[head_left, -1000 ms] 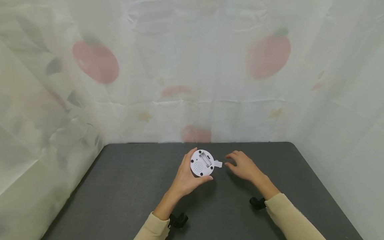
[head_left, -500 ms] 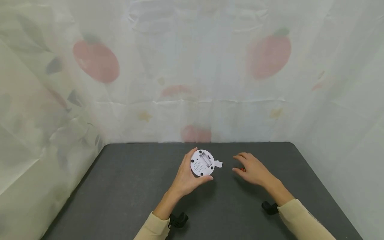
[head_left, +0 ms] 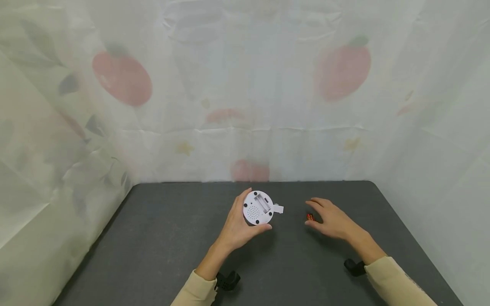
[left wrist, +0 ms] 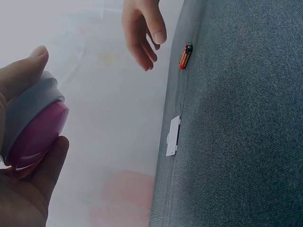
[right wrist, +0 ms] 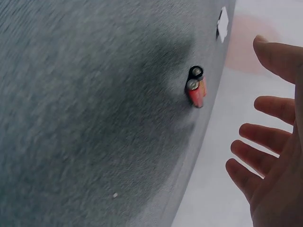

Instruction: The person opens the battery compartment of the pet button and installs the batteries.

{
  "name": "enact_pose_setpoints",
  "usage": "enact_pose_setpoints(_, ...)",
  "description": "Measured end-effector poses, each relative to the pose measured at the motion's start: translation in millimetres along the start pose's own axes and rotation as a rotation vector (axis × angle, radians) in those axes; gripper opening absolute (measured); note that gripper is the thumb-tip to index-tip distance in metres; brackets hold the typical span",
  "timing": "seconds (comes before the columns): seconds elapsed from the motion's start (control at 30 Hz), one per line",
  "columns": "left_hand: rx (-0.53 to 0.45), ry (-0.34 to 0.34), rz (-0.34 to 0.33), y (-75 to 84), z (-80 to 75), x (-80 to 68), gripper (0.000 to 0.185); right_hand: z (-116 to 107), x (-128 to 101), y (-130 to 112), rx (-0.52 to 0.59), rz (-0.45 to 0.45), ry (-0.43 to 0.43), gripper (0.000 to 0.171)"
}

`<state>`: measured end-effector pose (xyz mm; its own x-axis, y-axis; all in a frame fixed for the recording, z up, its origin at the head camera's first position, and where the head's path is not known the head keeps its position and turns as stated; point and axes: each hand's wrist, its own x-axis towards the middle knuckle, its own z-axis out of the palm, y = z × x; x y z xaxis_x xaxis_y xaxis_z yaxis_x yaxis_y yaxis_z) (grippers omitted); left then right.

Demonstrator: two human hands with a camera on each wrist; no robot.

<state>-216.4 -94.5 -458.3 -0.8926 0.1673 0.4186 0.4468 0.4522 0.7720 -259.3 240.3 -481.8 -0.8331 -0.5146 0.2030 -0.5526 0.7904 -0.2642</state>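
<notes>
My left hand [head_left: 237, 227] grips a round white device [head_left: 252, 212] by its rim, thumb on the near side and fingers on the far side. Its underside faces up, showing speaker holes, dark feet and an uncovered, vacant battery compartment [head_left: 262, 203]. The left wrist view shows its pink domed side [left wrist: 40, 135] turned down. Over the table my right hand [head_left: 334, 221] hovers with fingers spread and nothing held. Just beyond its thumb lie two small red-and-black batteries [right wrist: 196, 86] side by side. A white battery cover [left wrist: 173, 136] rests on the table.
The dark grey table [head_left: 168, 238] reaches back to a pale curtain [head_left: 191, 102] printed with fruit; more of it hangs at both sides. Black wrist cameras sit under both wrists. The cover [head_left: 278, 208] lies between device and batteries.
My right hand has moved right and slightly nearer, away from the cover, bringing the batteries into sight by its thumb. The left hand and the device have stayed in place.
</notes>
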Motion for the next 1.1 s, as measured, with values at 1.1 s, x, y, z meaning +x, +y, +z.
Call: enact_pose_setpoints(1.1,0.014,-0.012,-0.012,-0.6,-2.4,-1.1,0.112,16,-8,19,0.06,0.083,-0.119,0.048)
